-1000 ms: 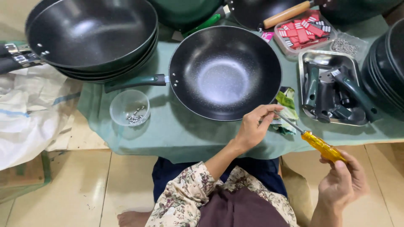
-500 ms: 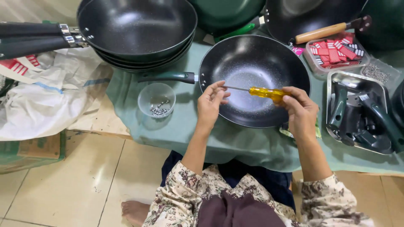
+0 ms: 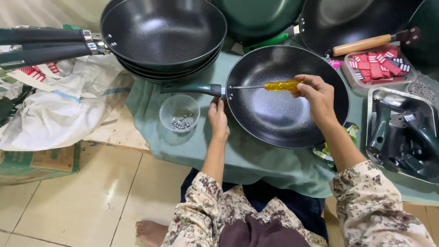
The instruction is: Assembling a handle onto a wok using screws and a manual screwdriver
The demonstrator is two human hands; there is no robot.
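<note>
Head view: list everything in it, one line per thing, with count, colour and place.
wok: one, black, centre, on the cloth
screwdriver: one, yellow handle, tip at the wok's handle joint
stacked woks: several, black, upper left
bowl: one, clear, holding small screws
cloth: one, green, under the woks
tray: one, metal, right, holding dark handles
container: one, clear, red pieces inside
left hand: at the wok's handle joint
right hand: holding the screwdriver
</note>
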